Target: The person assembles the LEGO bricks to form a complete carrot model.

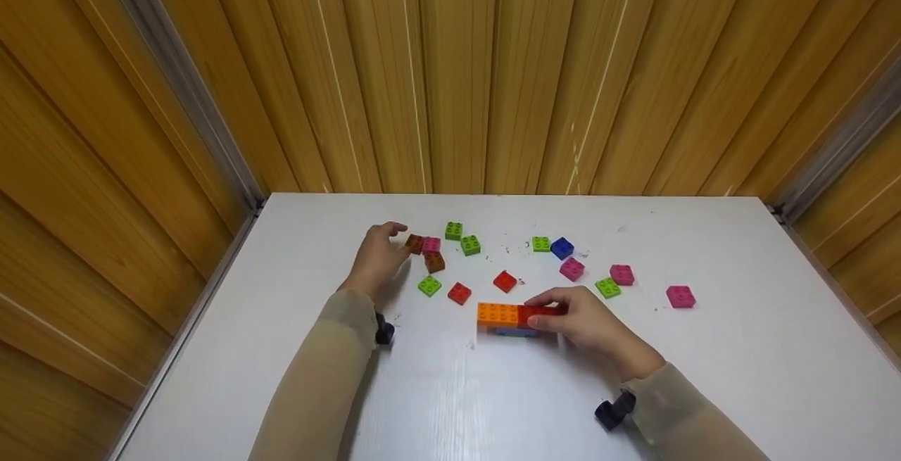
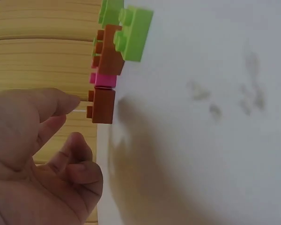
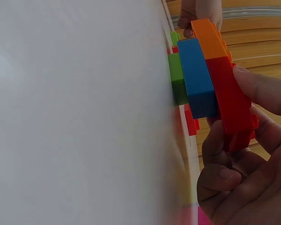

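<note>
In the head view, the left hand point(image 1: 376, 264) reaches toward a brown brick point(image 1: 414, 243) near the far edge of the surface point(image 1: 436, 398), left of its middle. A pink brick point(image 1: 431, 245) and a second brown brick point(image 1: 435, 262) lie just beside that one. About midway between the left and right edges, the right hand point(image 1: 584, 317) grips a red brick point(image 1: 533, 316), end to end with an orange brick point(image 1: 498, 314).

In the left wrist view, the left hand's fingers are parted and loosely bent, grasping nothing; whether a fingertip touches the nearest brown brick is hard to tell.

In the right wrist view, thumb and fingers clasp the red brick; a blue brick point(image 3: 196, 77) sits beneath the joined pair, and a green brick point(image 3: 177, 78) beneath the blue.
</note>
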Motion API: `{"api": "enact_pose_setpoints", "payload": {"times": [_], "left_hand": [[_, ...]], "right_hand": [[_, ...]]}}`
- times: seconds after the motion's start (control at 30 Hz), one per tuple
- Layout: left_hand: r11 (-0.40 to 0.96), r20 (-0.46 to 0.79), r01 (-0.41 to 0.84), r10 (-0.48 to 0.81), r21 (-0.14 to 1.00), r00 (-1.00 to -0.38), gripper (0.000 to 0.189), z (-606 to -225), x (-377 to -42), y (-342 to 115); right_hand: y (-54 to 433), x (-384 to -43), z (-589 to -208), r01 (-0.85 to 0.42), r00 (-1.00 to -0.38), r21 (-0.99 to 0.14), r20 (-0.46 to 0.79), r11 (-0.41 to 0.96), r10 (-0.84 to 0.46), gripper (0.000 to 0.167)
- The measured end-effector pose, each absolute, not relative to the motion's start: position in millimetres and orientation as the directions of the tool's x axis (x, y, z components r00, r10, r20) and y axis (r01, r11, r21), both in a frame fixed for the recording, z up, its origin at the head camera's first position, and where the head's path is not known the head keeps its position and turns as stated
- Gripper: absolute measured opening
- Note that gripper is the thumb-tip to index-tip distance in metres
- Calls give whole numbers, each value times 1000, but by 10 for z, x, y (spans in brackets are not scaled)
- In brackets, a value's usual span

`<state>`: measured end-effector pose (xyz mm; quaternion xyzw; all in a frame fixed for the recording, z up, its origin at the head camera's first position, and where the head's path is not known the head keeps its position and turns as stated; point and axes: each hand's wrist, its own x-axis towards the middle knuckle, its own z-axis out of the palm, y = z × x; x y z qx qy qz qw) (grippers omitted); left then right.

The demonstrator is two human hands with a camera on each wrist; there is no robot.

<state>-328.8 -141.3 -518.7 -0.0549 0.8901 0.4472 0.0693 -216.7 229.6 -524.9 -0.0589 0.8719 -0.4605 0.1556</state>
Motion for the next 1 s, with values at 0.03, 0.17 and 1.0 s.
{"api": "enact_pose_setpoints", "payload": {"times": [0.03, 0.17, 1.0], "left_hand": [[606, -185, -168, -35, 778, -982, 50, -5198, -3301, -1428], [635, -228, -192, -26, 748, -973, 54, -5229, -3336, -1478], [663, -251, -186, 3, 725, -968, 52, -5252, -3436, -1402]], "right_hand": [[2295, -2166, -5251, 44, -945, -820, -220, 570, -244, 32], [2287, -2164, -5265, 46, -945, -821, -220, 568, -243, 31], [2303, -2167, -5255, 33, -947, -830, -205, 557, -249, 31]]}}
